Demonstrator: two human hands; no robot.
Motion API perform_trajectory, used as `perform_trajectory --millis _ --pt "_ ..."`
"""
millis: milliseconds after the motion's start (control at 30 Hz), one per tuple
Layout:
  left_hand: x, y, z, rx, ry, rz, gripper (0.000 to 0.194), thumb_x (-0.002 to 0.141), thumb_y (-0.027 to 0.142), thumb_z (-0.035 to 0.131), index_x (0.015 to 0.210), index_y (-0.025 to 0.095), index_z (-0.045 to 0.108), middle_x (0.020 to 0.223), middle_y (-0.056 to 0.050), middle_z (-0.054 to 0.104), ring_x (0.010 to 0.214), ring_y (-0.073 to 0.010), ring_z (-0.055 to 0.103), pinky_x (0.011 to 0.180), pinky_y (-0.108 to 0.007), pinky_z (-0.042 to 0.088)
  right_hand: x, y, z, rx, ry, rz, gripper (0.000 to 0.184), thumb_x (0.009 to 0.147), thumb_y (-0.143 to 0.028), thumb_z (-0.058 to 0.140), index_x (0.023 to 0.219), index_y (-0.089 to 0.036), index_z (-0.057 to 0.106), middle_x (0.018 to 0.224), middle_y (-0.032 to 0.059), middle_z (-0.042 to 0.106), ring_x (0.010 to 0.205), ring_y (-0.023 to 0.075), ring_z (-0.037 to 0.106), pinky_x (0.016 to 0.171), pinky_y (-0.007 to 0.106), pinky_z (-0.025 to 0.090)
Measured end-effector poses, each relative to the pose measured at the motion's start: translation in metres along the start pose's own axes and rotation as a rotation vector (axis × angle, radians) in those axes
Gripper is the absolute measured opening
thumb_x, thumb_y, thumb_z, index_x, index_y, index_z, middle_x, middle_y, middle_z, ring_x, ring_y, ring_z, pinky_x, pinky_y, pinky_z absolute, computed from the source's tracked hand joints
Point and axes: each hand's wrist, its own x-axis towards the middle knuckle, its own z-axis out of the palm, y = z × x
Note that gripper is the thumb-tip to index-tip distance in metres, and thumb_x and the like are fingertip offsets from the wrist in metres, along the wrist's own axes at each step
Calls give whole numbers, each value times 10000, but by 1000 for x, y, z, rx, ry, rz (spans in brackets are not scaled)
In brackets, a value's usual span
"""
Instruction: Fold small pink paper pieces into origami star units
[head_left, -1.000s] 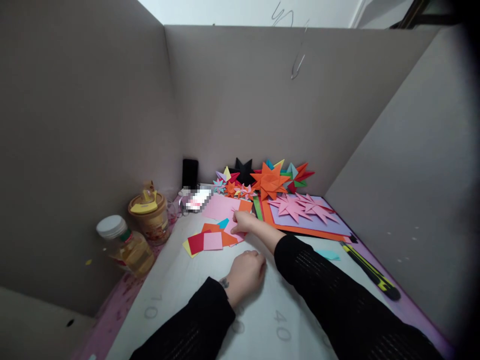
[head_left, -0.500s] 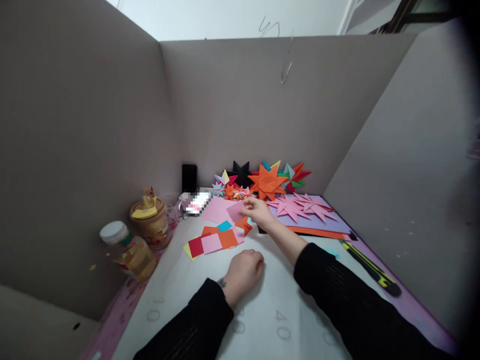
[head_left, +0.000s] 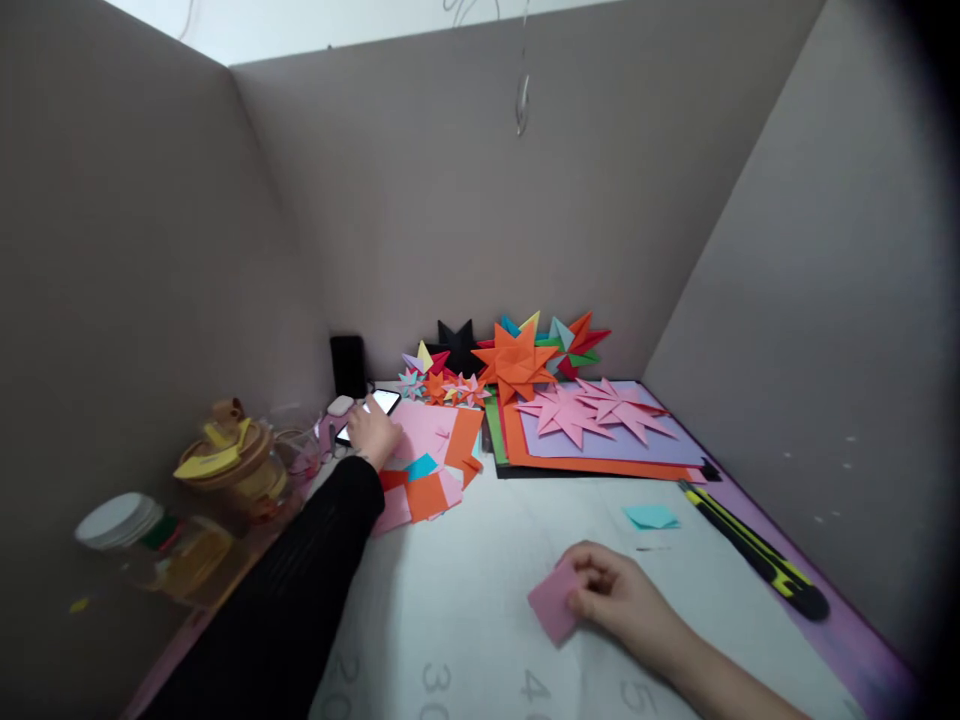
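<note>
My right hand [head_left: 619, 600] pinches a small pink paper square [head_left: 553, 605] between thumb and fingers, low over the white sheet on the table. My left hand [head_left: 373, 435] is stretched to the far left, its fingers over a phone [head_left: 384, 402] with a lit screen; it holds nothing that I can see. Beside that hand are larger pink paper [head_left: 424, 425], a blue piece [head_left: 421, 467] and orange squares [head_left: 427, 497], partly overlapping. A folded light-blue paper [head_left: 651, 516] lies beyond my right hand.
Folded paper stars, an orange one [head_left: 516, 362] among several, stand along the back wall. Two pink stars [head_left: 566, 415] rest on stacked coloured sheets [head_left: 600, 467]. A yellow-black cutter knife [head_left: 757, 550] lies at right. A jar [head_left: 180, 560] and a lidded cup [head_left: 240, 470] stand left.
My right hand has lifted a pink square from the far papers and brought it near, to the right. My left hand has gone from the table's middle to the phone. The view has shifted.
</note>
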Motion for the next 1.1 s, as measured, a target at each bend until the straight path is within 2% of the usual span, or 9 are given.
perform_trajectory --millis 100,200,300,400,533,633,833,1000,1100 --pt "29 -18 9 126 -45 -113 959 660 352 657 1395 8 147 1259 -312 464 1205 -434 402 946 -495 312 3 1 2 -10 -75 31 286 623 -312 761 844 -205 614 613 -17 601 567 141 531 576 263 395" --pt "48 -33 17 147 -135 -164 1074 642 478 658 1414 4 81 1228 -301 506 1168 -439 448 915 -482 353 6 -1 -1 6 -101 61 295 619 -286 755 863 -212 608 612 -29 590 574 137 525 589 259 393" --pt "61 -38 24 160 -176 -158 1141 623 525 657 1428 22 25 1234 -288 518 1153 -423 481 912 -467 369 5 -3 -3 12 -110 84 307 618 -278 750 877 -205 602 626 -29 589 591 136 529 605 256 399" --pt "69 -36 29 165 -164 -137 1149 615 535 650 1426 4 32 1239 -297 515 1175 -428 464 915 -476 373 4 -5 -2 20 -105 107 301 620 -229 731 888 -192 597 627 -33 583 606 132 534 623 251 405" --pt "71 -30 34 145 -110 -117 1046 634 520 631 1394 -16 153 1174 -307 556 1102 -430 522 856 -467 413 4 -7 -1 26 -94 125 294 615 -159 702 887 -185 593 619 -41 580 601 120 527 630 245 408" --pt "70 -28 36 159 -81 -45 985 666 471 621 1366 -63 180 1080 -306 607 1033 -413 572 836 -437 424 5 -6 -2 43 -94 119 305 609 -143 697 892 -183 591 618 -42 583 595 115 520 624 242 403" --pt "71 -25 30 126 -122 -48 923 663 417 654 1328 -76 243 1053 -313 622 1038 -415 577 871 -452 400 8 -4 -1 71 -89 100 334 600 -113 688 912 -178 587 608 -54 571 575 98 502 605 230 387" --pt "64 -16 15 32 -98 -105 1012 619 481 693 1324 -86 240 1114 -368 570 1106 -476 511 853 -515 393 10 0 1 128 -61 57 340 604 -103 688 920 -176 585 585 -69 538 545 82 490 562 209 379" --pt "47 -4 -5 -101 -50 -88 930 678 527 642 1299 -60 276 1073 -348 593 1059 -448 550 814 -489 421 13 0 0 209 -22 1 334 653 -207 715 949 -176 563 614 -52 569 547 88 519 544 206 378"
